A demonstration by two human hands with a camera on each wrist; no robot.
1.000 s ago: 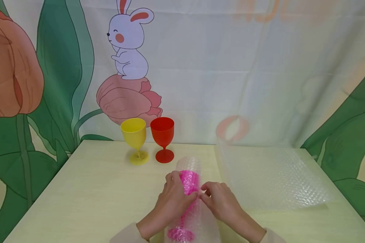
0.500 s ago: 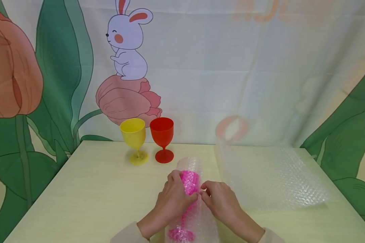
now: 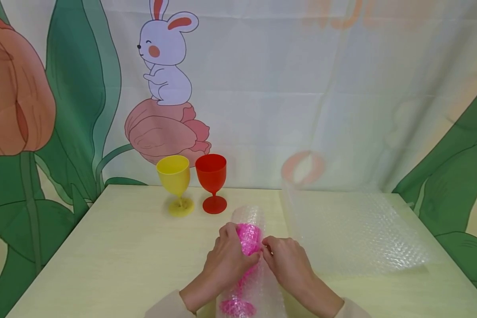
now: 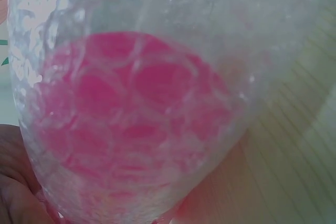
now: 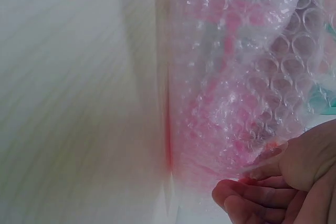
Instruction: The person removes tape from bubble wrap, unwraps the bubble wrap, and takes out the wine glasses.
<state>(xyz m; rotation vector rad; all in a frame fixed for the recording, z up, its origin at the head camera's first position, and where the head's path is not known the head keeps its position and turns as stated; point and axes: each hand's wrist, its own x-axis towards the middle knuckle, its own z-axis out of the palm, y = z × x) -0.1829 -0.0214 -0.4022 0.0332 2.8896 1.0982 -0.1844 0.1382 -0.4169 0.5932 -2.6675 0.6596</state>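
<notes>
A pink goblet (image 3: pixel 249 238) lies rolled in bubble wrap (image 3: pixel 249 215) at the table's near middle, its foot towards me. My left hand (image 3: pixel 224 263) grips the roll around the cup from the left, thumb across the top. At the right side of the roll, my right hand (image 3: pixel 289 267) pinches the wrap's loose edge between thumb and fingers. The right wrist view shows this hand (image 5: pixel 286 187) close against the layered bubble wrap (image 5: pixel 291 59). Through the wrap, the goblet's pink foot (image 4: pixel 131 93) fills the left wrist view.
Behind the roll stand a yellow goblet (image 3: pixel 173 176) and a red goblet (image 3: pixel 211 174), both upright. A flat bubble wrap sheet (image 3: pixel 353 234) covers the table's right part. A printed curtain (image 3: pixel 254 88) hangs along the back edge of the table (image 3: pixel 115 247).
Both hands keep almost the same place on the roll. The right fingers have curled slightly closer at the wrap's edge.
</notes>
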